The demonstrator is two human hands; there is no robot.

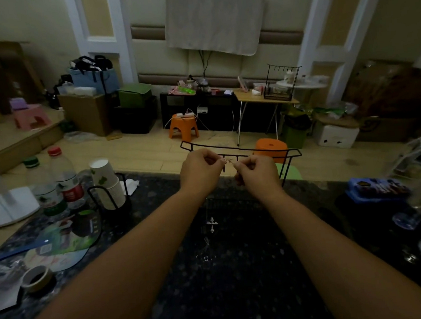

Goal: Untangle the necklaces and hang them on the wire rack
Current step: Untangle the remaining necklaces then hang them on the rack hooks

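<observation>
Both forearms reach forward over the dark table (238, 270). The left hand (201, 169) and right hand (254, 172), fingers curled, each pinch an end of a thin necklace (228, 161) up at the rack (239, 154) bar. A cross pendant (212, 224) hangs below, between the wrists.

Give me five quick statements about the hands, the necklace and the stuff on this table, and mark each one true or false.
1. Both hands, left hand and right hand, pinch a thin chain by the wire rack. True.
2. A cross pendant hangs below the hands. True.
3. The paper cups lie scattered flat. False: they are stacked in a wire holder.
4. Both water bottles have red caps. False: one is green.
5. A tape roll sits at the table's left. True.
</observation>
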